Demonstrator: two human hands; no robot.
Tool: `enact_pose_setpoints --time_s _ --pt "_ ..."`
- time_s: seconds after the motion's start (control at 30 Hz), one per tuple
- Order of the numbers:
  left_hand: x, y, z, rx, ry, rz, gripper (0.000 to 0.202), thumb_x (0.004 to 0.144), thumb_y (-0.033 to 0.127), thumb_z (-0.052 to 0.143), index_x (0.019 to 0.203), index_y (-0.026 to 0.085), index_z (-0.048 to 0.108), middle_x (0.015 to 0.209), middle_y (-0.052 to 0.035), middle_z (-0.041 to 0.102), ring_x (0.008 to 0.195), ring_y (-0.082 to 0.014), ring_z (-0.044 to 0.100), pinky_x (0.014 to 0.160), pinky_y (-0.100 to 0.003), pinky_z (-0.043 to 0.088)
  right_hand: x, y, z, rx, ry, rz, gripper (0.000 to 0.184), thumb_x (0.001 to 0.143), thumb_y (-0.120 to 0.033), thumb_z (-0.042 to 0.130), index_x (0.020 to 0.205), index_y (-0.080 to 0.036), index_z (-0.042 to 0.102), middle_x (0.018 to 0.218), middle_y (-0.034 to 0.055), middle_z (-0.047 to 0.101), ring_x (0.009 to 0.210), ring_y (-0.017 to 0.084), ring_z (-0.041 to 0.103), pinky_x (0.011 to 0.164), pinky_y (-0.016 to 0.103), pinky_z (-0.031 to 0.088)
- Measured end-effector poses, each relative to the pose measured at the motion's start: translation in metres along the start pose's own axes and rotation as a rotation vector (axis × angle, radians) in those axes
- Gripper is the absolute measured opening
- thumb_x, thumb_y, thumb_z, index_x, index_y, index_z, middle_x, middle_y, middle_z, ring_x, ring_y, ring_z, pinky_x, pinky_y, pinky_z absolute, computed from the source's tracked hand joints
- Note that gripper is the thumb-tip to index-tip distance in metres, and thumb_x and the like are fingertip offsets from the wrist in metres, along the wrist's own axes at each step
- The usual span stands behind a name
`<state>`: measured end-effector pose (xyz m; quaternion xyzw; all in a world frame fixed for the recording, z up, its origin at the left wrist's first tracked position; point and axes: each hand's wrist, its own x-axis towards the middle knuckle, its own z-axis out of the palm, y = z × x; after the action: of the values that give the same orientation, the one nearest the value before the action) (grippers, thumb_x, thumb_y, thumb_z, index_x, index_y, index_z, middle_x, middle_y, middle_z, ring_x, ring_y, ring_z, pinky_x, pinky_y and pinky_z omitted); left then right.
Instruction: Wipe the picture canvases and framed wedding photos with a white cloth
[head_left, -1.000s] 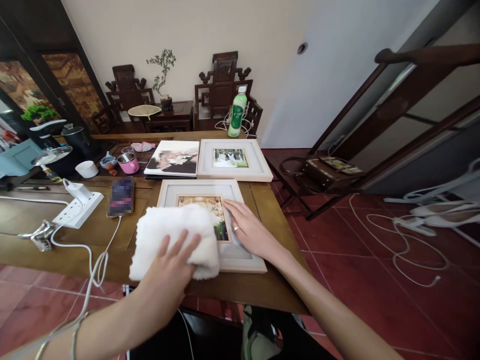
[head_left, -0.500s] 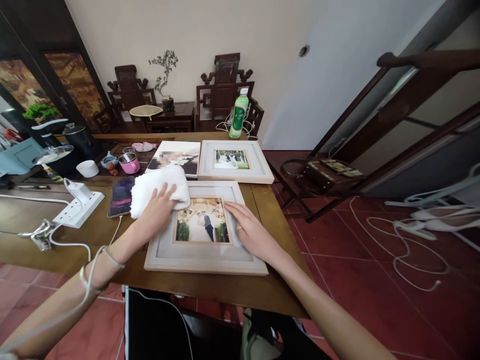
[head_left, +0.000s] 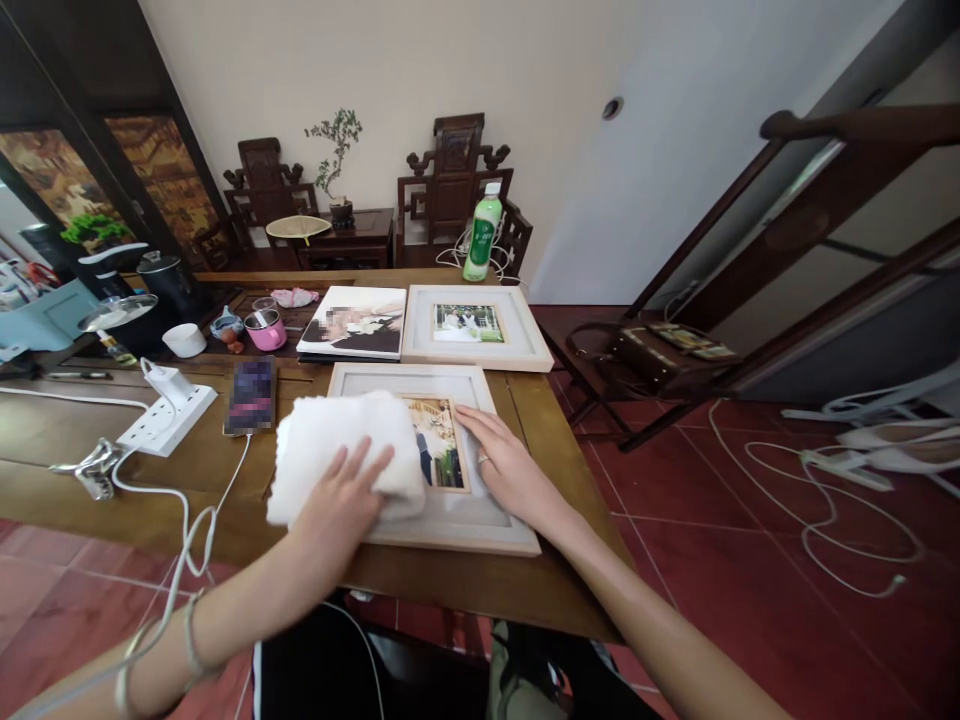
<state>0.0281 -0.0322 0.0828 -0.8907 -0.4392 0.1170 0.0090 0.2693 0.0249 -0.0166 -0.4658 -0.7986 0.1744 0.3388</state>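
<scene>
A white-framed photo (head_left: 465, 520) lies flat near the front edge of the wooden table (head_left: 187, 470). A folded white towel (head_left: 330, 440) covers the frame's left half. My left hand (head_left: 341, 505) presses flat on the towel, fingers spread. My right hand (head_left: 506, 465) rests flat on the frame's right side, fingers stretched out, a ring on one finger. Part of the photo (head_left: 442, 455) shows between the two hands.
Behind lie a second framed photo (head_left: 472, 327) and a photo book (head_left: 356, 322). To the left are a phone (head_left: 251, 395), a white power strip (head_left: 169, 412) with cables, a pink cup (head_left: 268, 330) and a white bowl (head_left: 184, 339). A green bottle (head_left: 481, 233) stands at the back edge.
My left hand moved the towel from the frame's near left up to its far left corner, then back down over the left half. My right hand stayed put.
</scene>
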Motion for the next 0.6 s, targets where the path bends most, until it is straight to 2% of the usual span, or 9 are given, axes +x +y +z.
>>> enact_pose_setpoints --time_s 0.1,0.2,0.3,0.37,0.47,0.53,0.6 --pt "0.032 -0.030 -0.006 0.036 0.092 -0.096 0.059 0.077 -0.010 0.041 0.120 0.022 0.064 0.153 -0.0070 0.033 0.140 -0.0331 0.030 0.110 -0.055 0.033 -0.002 0.003 0.000 0.013 -0.008 -0.034 0.075 0.069 0.002 0.035 0.140 -0.022 0.043 0.144 0.0095 0.044 0.138 0.023 0.034 0.117 0.053 0.027" --pt "0.054 -0.056 -0.014 0.042 0.241 -0.167 0.064 0.076 -0.011 0.038 0.129 0.020 0.057 0.155 -0.0094 0.026 0.142 -0.0322 0.025 0.110 -0.054 0.033 -0.003 0.006 0.000 0.016 -0.008 -0.057 0.076 0.069 0.003 0.036 0.140 -0.023 0.042 0.145 0.0093 0.043 0.138 0.024 0.034 0.116 0.054 0.027" --pt "0.069 -0.067 -0.011 0.055 0.301 -0.099 0.058 0.077 -0.008 0.039 0.127 0.016 0.058 0.155 -0.0116 0.028 0.142 -0.0293 0.026 0.113 -0.048 0.029 -0.003 0.006 -0.001 0.010 -0.011 -0.047 0.075 0.069 0.003 0.035 0.140 -0.021 0.043 0.144 0.0098 0.043 0.138 0.023 0.034 0.116 0.053 0.026" --pt "0.076 -0.068 -0.002 0.060 0.255 -0.019 0.053 0.077 -0.008 0.040 0.120 0.014 0.062 0.152 -0.0138 0.035 0.140 -0.0271 0.032 0.114 -0.044 0.028 -0.003 0.005 -0.001 0.012 -0.020 -0.039 0.075 0.069 0.003 0.035 0.140 -0.021 0.043 0.145 0.0100 0.042 0.138 0.023 0.033 0.117 0.053 0.026" --pt "0.076 -0.060 0.010 0.052 0.178 0.007 0.049 0.075 -0.008 0.042 0.113 0.013 0.066 0.147 -0.0163 0.042 0.137 -0.0255 0.038 0.113 -0.040 0.030 -0.003 0.003 -0.002 0.018 -0.021 -0.031 0.074 0.071 0.002 0.035 0.140 -0.022 0.042 0.146 0.0087 0.042 0.139 0.023 0.033 0.117 0.053 0.026" --pt "0.065 -0.049 0.012 0.040 0.143 0.001 0.050 0.072 -0.008 0.044 0.111 0.012 0.067 0.146 -0.0169 0.043 0.136 -0.0263 0.040 0.112 -0.040 0.032 -0.003 0.002 -0.001 0.018 -0.012 -0.023 0.073 0.071 0.001 0.036 0.140 -0.023 0.043 0.145 0.0081 0.043 0.138 0.023 0.033 0.117 0.052 0.026" --pt "0.045 -0.033 0.007 0.012 0.086 0.005 0.048 0.070 -0.006 0.047 0.109 0.012 0.068 0.146 -0.0174 0.044 0.136 -0.0283 0.040 0.112 -0.041 0.033 -0.002 0.002 0.000 0.017 0.002 -0.012 0.073 0.070 0.001 0.036 0.139 -0.022 0.045 0.144 0.0081 0.045 0.137 0.022 0.035 0.117 0.051 0.026"
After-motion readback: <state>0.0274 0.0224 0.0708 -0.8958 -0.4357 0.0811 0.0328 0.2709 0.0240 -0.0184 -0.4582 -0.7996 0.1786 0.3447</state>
